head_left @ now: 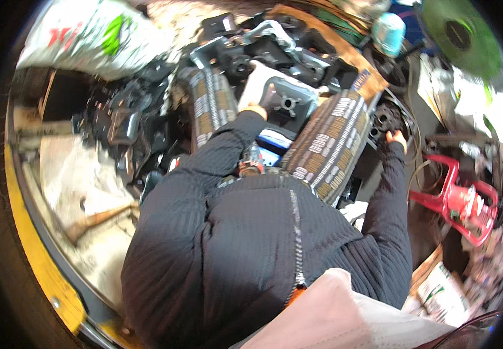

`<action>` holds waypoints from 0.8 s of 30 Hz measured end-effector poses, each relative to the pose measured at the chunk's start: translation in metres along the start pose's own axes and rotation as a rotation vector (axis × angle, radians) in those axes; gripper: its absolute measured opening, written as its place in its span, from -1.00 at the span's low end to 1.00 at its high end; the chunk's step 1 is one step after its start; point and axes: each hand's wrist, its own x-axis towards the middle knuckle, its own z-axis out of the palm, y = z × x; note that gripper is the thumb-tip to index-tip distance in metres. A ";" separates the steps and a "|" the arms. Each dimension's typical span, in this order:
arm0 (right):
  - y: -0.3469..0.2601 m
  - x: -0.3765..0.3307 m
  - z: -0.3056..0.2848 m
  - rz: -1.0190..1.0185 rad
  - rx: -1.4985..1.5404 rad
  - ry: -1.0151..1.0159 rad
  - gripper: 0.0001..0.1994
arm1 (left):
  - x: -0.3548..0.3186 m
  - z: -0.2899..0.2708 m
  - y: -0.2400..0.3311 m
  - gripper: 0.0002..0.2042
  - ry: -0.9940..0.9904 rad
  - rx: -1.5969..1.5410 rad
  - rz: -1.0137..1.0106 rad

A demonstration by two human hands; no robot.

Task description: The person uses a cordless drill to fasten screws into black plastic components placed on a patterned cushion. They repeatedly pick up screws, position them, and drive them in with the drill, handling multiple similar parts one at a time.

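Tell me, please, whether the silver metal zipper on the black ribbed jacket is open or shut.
Mostly shut: the zipper is joined up to its slider, beyond which something orange shows.

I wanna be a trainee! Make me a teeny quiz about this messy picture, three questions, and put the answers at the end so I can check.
1. Pick one: which of these is nearest the left hand?
A) the red plastic item
B) the dark part with a cross-like shape in its middle
C) the big white bag

2. True or false: the right hand is touching the big white bag.

3. Fill in the gap: the wooden handle lies on the person's ____ side.

Key:
1. B
2. False; it is by some dark round parts, far from the bag.
3. left
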 end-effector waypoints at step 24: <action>-0.281 -0.202 -0.054 -1.174 0.087 -0.011 -0.67 | -0.040 -0.049 0.006 -0.55 0.299 -0.873 0.470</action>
